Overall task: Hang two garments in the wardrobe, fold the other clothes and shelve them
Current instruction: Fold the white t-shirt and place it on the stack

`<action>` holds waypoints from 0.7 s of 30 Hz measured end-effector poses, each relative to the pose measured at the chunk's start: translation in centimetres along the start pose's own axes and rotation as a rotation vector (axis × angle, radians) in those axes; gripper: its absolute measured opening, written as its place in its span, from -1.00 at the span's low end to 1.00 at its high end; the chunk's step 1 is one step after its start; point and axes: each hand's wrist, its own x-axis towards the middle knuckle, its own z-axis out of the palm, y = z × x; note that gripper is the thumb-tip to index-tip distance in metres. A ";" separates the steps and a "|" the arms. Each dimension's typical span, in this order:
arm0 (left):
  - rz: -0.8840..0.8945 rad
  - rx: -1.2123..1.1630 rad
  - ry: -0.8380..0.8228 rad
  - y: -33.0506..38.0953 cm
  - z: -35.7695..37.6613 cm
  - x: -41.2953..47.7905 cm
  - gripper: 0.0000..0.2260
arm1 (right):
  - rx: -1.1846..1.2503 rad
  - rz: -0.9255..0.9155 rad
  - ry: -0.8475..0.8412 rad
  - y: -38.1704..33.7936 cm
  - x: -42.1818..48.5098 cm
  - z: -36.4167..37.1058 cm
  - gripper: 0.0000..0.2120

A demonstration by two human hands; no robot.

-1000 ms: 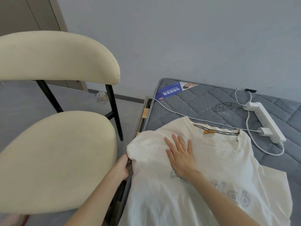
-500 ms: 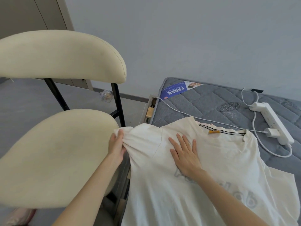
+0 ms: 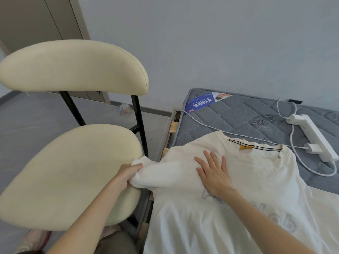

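A cream T-shirt (image 3: 256, 180) with grey lettering lies spread on the grey mattress (image 3: 229, 121), collar toward the wall. My right hand (image 3: 213, 173) presses flat on its chest, fingers straight and spread. My left hand (image 3: 128, 175) grips the end of the shirt's left sleeve (image 3: 161, 173), which is stretched out sideways past the bed's edge over the seat of the chair. The shirt's lower part runs out of view at the bottom.
A cream padded chair (image 3: 69, 171) with black legs stands close against the bed's left side. A white power strip (image 3: 315, 138) and its cables lie on the mattress at the right. A tall cabinet door (image 3: 40, 21) stands at the back left.
My left hand took hold of the sleeve and drew it outward to the left, over the chair seat. My right hand stayed flat on the shirt.
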 end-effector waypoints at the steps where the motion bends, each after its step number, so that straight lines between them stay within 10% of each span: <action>1: 0.051 -0.049 0.030 0.3 -0.2 0.2 -0.63 | 0.005 0.001 -0.007 0.0 0.0 -0.1 -0.56; 11: 0.518 0.317 -0.094 3.0 -1.4 -1.2 -0.72 | 0.078 -0.043 -0.044 0.3 -0.3 -2.3 -0.57; 21: 0.826 0.248 -0.389 2.2 7.6 -8.7 -0.56 | 0.865 0.186 0.312 2.7 -2.0 -7.4 -0.73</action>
